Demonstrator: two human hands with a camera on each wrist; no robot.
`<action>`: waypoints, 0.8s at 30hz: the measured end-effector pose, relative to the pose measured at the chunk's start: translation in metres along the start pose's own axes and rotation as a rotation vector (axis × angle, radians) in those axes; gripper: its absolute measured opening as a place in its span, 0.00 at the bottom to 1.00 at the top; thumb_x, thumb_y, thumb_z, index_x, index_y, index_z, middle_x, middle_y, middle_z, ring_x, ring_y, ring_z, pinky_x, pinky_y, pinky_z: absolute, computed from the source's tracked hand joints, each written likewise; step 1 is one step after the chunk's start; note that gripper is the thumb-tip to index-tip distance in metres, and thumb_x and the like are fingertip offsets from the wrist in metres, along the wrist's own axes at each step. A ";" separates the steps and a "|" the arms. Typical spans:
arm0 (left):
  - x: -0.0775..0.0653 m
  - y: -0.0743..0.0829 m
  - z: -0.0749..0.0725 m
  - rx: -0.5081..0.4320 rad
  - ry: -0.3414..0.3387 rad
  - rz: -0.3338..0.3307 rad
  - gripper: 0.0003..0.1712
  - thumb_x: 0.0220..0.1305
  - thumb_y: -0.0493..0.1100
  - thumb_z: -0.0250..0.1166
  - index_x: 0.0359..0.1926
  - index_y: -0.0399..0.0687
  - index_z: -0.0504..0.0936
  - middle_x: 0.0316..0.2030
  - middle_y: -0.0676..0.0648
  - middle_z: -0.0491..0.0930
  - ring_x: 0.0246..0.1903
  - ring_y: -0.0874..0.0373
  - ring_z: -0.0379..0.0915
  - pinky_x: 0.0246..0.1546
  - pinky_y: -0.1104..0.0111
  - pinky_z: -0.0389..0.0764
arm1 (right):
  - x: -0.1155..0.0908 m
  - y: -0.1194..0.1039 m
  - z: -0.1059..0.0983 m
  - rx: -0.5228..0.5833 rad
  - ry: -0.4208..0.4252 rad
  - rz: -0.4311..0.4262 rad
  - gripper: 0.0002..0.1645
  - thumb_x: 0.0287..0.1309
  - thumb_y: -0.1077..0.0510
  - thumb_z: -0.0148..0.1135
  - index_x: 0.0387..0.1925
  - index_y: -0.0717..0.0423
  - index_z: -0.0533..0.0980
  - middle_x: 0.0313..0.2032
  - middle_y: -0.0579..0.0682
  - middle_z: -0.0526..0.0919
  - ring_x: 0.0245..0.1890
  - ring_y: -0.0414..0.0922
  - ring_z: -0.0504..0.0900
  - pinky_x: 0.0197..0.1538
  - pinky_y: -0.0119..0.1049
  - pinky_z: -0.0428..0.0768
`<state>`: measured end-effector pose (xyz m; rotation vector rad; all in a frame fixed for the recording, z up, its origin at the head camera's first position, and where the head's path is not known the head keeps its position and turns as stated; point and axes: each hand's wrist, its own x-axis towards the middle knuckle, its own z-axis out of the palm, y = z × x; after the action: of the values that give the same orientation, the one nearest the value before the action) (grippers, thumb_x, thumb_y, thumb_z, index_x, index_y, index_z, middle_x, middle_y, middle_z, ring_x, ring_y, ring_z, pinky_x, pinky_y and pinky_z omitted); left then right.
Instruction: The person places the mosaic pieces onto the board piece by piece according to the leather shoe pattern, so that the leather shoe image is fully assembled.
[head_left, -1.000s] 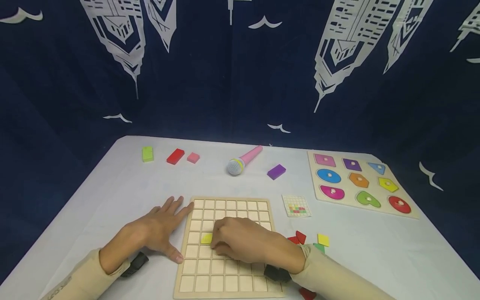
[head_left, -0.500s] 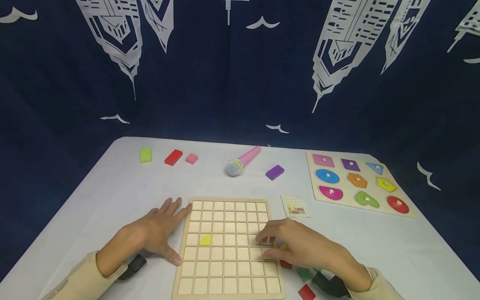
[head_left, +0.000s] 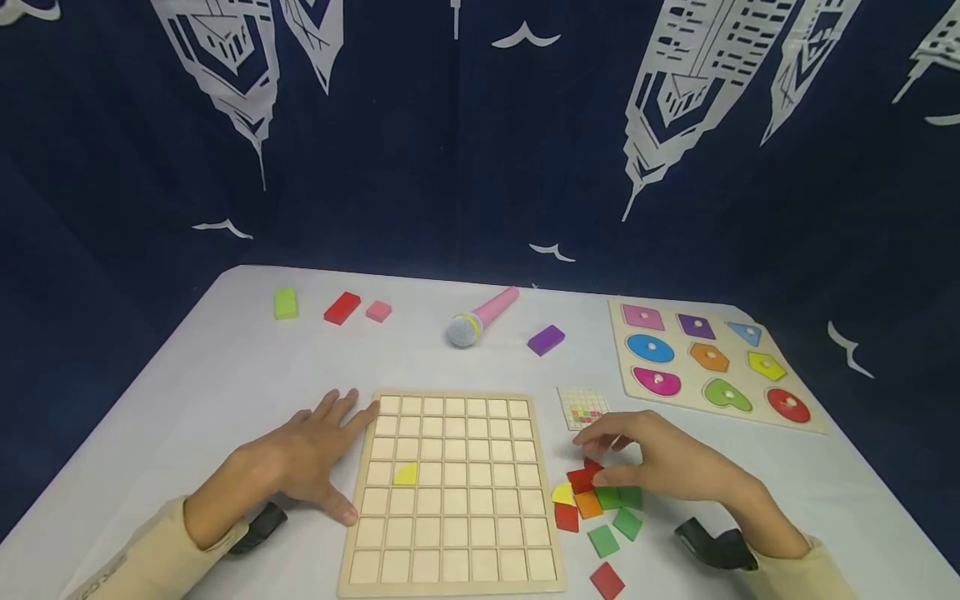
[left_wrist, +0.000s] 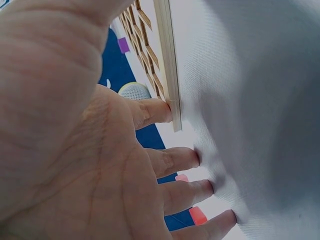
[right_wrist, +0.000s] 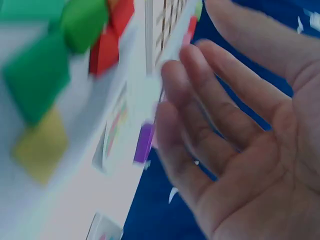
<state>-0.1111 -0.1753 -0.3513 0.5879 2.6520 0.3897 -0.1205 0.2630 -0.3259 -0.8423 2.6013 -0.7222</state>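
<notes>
Grid board [head_left: 455, 500]: laid flat on the white desk [head_left: 187, 400], lower centre of the frame; one cell filled, the other cells seen bare.
Yellow piece [head_left: 406, 474]: seated in a cell left of the board's middle; counted as the only placement done.
Pattern card [head_left: 583, 408]: laid right of the board; several coloured cells printed on it, so most of the filling was judged left, progress early.
Loose tiles [head_left: 602, 542]: red, orange, green and yellow, scattered at lower right of the frame, beside the board; none of these placed.
Left hand [head_left: 303, 458]: grip spread, fingers apart, nothing clamped; board's left edge touched by thumb and index finger.
Right hand [head_left: 660, 458]: held over the upper loose tiles; grip apart, thumb clear of the fingers, no tile seen held; thumb contact with a red tile could not be told.
Back of desk: microphone [head_left: 483, 317], purple block [head_left: 546, 340] and red block [head_left: 342, 308] left lying, upper part of the desk; not judged part of the filling.
</notes>
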 end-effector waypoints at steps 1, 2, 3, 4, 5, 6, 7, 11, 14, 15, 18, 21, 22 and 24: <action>0.000 0.000 -0.001 0.001 -0.001 -0.001 0.78 0.31 0.65 0.83 0.79 0.44 0.50 0.77 0.29 0.43 0.76 0.28 0.35 0.69 0.32 0.50 | -0.002 0.005 -0.002 0.003 -0.004 0.007 0.26 0.55 0.45 0.74 0.55 0.47 0.81 0.47 0.38 0.85 0.46 0.38 0.81 0.51 0.36 0.81; 0.000 0.000 -0.001 0.001 0.000 0.003 0.78 0.31 0.65 0.83 0.79 0.44 0.50 0.77 0.28 0.43 0.76 0.28 0.35 0.69 0.32 0.50 | -0.004 0.009 -0.004 0.009 -0.011 0.017 0.26 0.55 0.45 0.74 0.55 0.46 0.81 0.48 0.38 0.85 0.47 0.38 0.81 0.51 0.36 0.81; 0.000 0.000 -0.001 0.002 0.000 0.007 0.78 0.31 0.65 0.83 0.79 0.44 0.50 0.77 0.28 0.43 0.76 0.27 0.35 0.69 0.32 0.50 | -0.006 0.013 -0.006 0.011 -0.018 0.023 0.26 0.55 0.45 0.74 0.55 0.45 0.80 0.49 0.39 0.84 0.47 0.39 0.80 0.51 0.36 0.81; 0.000 0.000 -0.002 0.002 0.000 0.010 0.78 0.31 0.65 0.83 0.79 0.43 0.50 0.77 0.28 0.43 0.76 0.27 0.35 0.69 0.32 0.50 | -0.008 0.017 -0.008 0.018 -0.024 0.029 0.26 0.55 0.45 0.74 0.55 0.44 0.80 0.50 0.39 0.84 0.47 0.39 0.80 0.50 0.36 0.81; 0.000 0.001 -0.002 0.002 0.000 0.008 0.79 0.30 0.65 0.83 0.79 0.44 0.50 0.77 0.28 0.43 0.76 0.27 0.35 0.69 0.32 0.50 | -0.010 0.021 -0.010 0.025 -0.027 0.032 0.26 0.54 0.45 0.74 0.54 0.43 0.80 0.50 0.40 0.84 0.47 0.40 0.79 0.50 0.36 0.81; 0.000 0.001 -0.002 0.002 -0.001 0.004 0.79 0.30 0.65 0.83 0.79 0.44 0.50 0.77 0.28 0.43 0.76 0.27 0.35 0.69 0.32 0.50 | -0.012 0.024 -0.012 0.032 -0.027 0.030 0.25 0.54 0.45 0.74 0.54 0.43 0.81 0.50 0.41 0.84 0.46 0.41 0.79 0.49 0.36 0.81; 0.000 0.002 -0.002 0.003 0.000 0.000 0.79 0.30 0.65 0.83 0.79 0.44 0.50 0.77 0.28 0.43 0.76 0.27 0.35 0.69 0.32 0.50 | -0.013 0.027 -0.013 0.040 -0.026 0.030 0.24 0.54 0.46 0.75 0.53 0.43 0.81 0.50 0.42 0.84 0.45 0.42 0.79 0.49 0.36 0.81; 0.000 0.002 -0.003 0.011 0.007 -0.009 0.79 0.29 0.65 0.83 0.79 0.44 0.51 0.77 0.28 0.43 0.76 0.27 0.35 0.69 0.32 0.50 | -0.012 0.033 -0.015 0.062 -0.028 0.034 0.22 0.53 0.49 0.75 0.51 0.43 0.82 0.49 0.44 0.84 0.43 0.42 0.78 0.48 0.34 0.81; -0.001 0.001 -0.004 0.014 0.005 -0.011 0.79 0.29 0.65 0.83 0.79 0.44 0.51 0.77 0.28 0.43 0.76 0.27 0.35 0.69 0.32 0.50 | -0.007 0.030 -0.011 0.063 -0.038 0.023 0.22 0.54 0.49 0.75 0.51 0.44 0.82 0.49 0.43 0.84 0.43 0.42 0.78 0.48 0.34 0.81; -0.001 0.001 -0.004 0.013 0.004 -0.013 0.79 0.29 0.65 0.83 0.79 0.44 0.51 0.77 0.28 0.43 0.76 0.27 0.35 0.69 0.32 0.50 | -0.004 0.029 -0.008 0.066 -0.039 0.011 0.22 0.54 0.49 0.75 0.51 0.44 0.81 0.49 0.43 0.84 0.43 0.42 0.78 0.48 0.34 0.81; -0.001 0.001 -0.004 0.013 0.003 -0.013 0.78 0.30 0.65 0.83 0.79 0.45 0.50 0.77 0.29 0.43 0.76 0.28 0.35 0.69 0.32 0.50 | 0.004 0.022 0.001 0.068 -0.038 -0.032 0.22 0.56 0.48 0.73 0.53 0.44 0.81 0.51 0.42 0.84 0.46 0.42 0.78 0.51 0.36 0.81; -0.001 0.000 -0.003 0.007 0.004 -0.003 0.78 0.30 0.65 0.83 0.79 0.45 0.50 0.77 0.28 0.43 0.76 0.27 0.35 0.69 0.32 0.50 | 0.009 0.015 0.013 0.068 -0.035 -0.093 0.20 0.57 0.48 0.72 0.52 0.44 0.81 0.50 0.41 0.83 0.48 0.42 0.78 0.54 0.37 0.80; -0.001 0.000 -0.003 0.004 0.003 -0.001 0.78 0.30 0.65 0.83 0.79 0.45 0.50 0.77 0.28 0.43 0.76 0.27 0.35 0.68 0.32 0.50 | 0.011 0.013 0.016 0.065 -0.032 -0.108 0.19 0.58 0.48 0.72 0.51 0.43 0.81 0.49 0.41 0.83 0.49 0.42 0.78 0.55 0.36 0.79; -0.001 0.000 -0.003 -0.003 0.000 -0.005 0.78 0.31 0.65 0.83 0.79 0.45 0.50 0.77 0.29 0.43 0.76 0.28 0.35 0.69 0.32 0.50 | 0.013 0.009 0.023 0.041 -0.022 -0.139 0.17 0.58 0.49 0.72 0.49 0.42 0.82 0.47 0.39 0.84 0.48 0.40 0.78 0.57 0.37 0.79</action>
<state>-0.1116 -0.1759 -0.3485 0.5808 2.6519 0.3925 -0.1246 0.2531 -0.3513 -1.0208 2.5190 -0.7969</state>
